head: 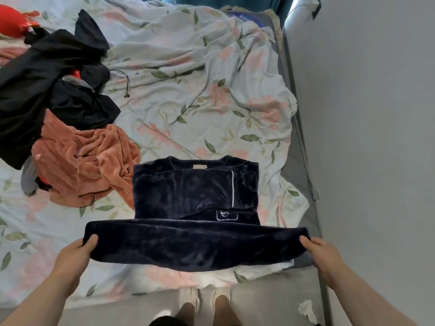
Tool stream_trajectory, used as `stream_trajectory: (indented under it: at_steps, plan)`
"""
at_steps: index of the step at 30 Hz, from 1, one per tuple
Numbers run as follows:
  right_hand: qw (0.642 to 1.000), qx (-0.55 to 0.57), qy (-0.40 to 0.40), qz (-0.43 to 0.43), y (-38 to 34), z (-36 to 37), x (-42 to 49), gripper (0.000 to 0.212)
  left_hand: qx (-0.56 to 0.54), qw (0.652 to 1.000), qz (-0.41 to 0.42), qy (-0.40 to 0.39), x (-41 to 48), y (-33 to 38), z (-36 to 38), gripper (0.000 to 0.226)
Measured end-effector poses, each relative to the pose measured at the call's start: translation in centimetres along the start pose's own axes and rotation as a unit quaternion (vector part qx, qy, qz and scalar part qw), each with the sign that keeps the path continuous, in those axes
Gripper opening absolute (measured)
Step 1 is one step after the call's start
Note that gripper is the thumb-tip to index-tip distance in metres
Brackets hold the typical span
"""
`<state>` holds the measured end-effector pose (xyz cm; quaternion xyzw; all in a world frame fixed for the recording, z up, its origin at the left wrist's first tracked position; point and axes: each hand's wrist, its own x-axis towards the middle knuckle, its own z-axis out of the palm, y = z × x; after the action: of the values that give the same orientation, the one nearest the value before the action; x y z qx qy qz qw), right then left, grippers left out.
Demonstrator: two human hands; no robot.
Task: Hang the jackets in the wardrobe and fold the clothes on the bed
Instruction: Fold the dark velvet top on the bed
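Bare forearms reach forward and spread wide as the left hand (78,251) and right hand (321,254) each grip one end of a navy garment (195,245).

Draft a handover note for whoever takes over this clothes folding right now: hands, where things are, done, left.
Left hand grips the left end of the lifted hem of the dark navy velvet top; right hand grips the right end.
The top lies on the floral bedsheet, sleeves folded in.
To do: lay the hem over, then fold the orange fleece garment and the black clothes pile beside it.
Wardrobe not in view.
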<state>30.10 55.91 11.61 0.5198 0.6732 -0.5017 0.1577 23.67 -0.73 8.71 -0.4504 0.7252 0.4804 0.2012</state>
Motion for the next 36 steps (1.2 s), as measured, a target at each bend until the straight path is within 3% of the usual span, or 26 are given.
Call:
stream_trajectory:
  at_steps: [3, 5, 6, 8, 10, 11, 12, 13, 14, 21, 23, 26, 28, 30, 31, 32, 33, 35, 36]
  plan:
    - [1.000, 0.018, 0.025, 0.000, -2.6, 2.0, 3.5, 0.009, -0.029, 0.999, -0.043, 0.015, 2.5, 2.2, 2.2, 0.030]
    - [0.989, 0.123, -0.027, 0.076, -4.6, 3.5, 5.9, 0.010, -0.144, 0.980, -0.136, -0.032, 3.8, 4.5, 3.9, 0.024]
    - [0.974, 0.183, -0.057, 0.119, -5.6, 4.2, 6.9, 0.009, -0.228, 0.955, -0.180, -0.058, 4.6, 5.6, 4.6, 0.019]
    - [0.935, 0.292, -0.120, 0.163, -7.4, 5.5, 8.9, 0.016, -0.377, 0.893, -0.233, -0.083, 6.8, 7.1, 5.6, 0.037]
    - [0.903, 0.359, -0.174, 0.160, -9.2, 6.3, 10.7, 0.024, -0.475, 0.843, -0.231, -0.103, 8.8, 9.1, 6.1, 0.044]
    - [0.890, 0.380, -0.197, 0.156, -10.1, 6.8, 11.3, 0.030, -0.492, 0.835, -0.224, -0.107, 9.5, 9.8, 6.4, 0.046]
    - [0.883, 0.394, -0.206, 0.153, -10.9, 7.3, 12.0, 0.050, -0.506, 0.829, -0.211, -0.113, 10.5, 10.5, 6.8, 0.047]
    - [0.874, 0.410, -0.215, 0.149, -11.4, 7.7, 12.9, 0.070, -0.503, 0.833, -0.202, -0.108, 11.3, 11.1, 7.1, 0.048]
    - [0.871, 0.420, -0.214, 0.141, -12.0, 8.1, 13.8, 0.077, -0.512, 0.830, -0.192, -0.111, 12.1, 11.7, 7.5, 0.048]
    - [0.884, 0.402, -0.210, 0.111, -15.1, 11.3, 19.7, 0.063, -0.476, 0.868, -0.129, -0.057, 17.9, 14.7, 9.7, 0.048]
    - [0.891, 0.395, -0.204, 0.093, -16.0, 12.2, 21.1, 0.062, -0.473, 0.873, -0.108, -0.046, 19.2, 15.1, 10.0, 0.058]
    - [0.901, 0.384, -0.184, 0.076, -17.2, 14.3, 22.3, 0.041, -0.449, 0.890, -0.073, -0.036, 20.6, 15.2, 11.2, 0.050]
    - [0.943, 0.309, -0.122, 0.029, -17.3, 16.6, 22.4, 0.035, -0.368, 0.930, -0.016, -0.004, 20.3, 14.6, 13.1, 0.049]
    - [0.987, 0.121, -0.022, -0.102, -16.3, 18.7, 21.7, 0.051, -0.177, 0.968, 0.153, 0.089, 18.9, 13.6, 15.1, 0.050]
    - [0.977, -0.017, 0.026, -0.210, -15.5, 19.6, 21.1, 0.056, -0.023, 0.954, 0.275, 0.113, 18.0, 13.0, 16.2, 0.051]
    - [0.930, -0.151, 0.044, -0.332, -14.4, 20.5, 20.5, 0.058, 0.118, 0.910, 0.386, 0.096, 17.0, 12.3, 17.4, 0.052]
    - [0.854, -0.266, 0.041, -0.446, -13.1, 21.5, 19.9, 0.058, 0.236, 0.846, 0.474, 0.055, 16.1, 11.7, 18.6, 0.056]
    - [0.705, -0.418, -0.003, -0.573, -10.4, 23.7, 19.0, 0.063, 0.418, 0.712, 0.564, -0.020, 15.9, 10.2, 21.3, 0.077]
    - [0.663, -0.475, -0.033, -0.578, -9.3, 24.7, 18.8, 0.067, 0.490, 0.673, 0.553, -0.042, 15.9, 9.4, 22.7, 0.089]
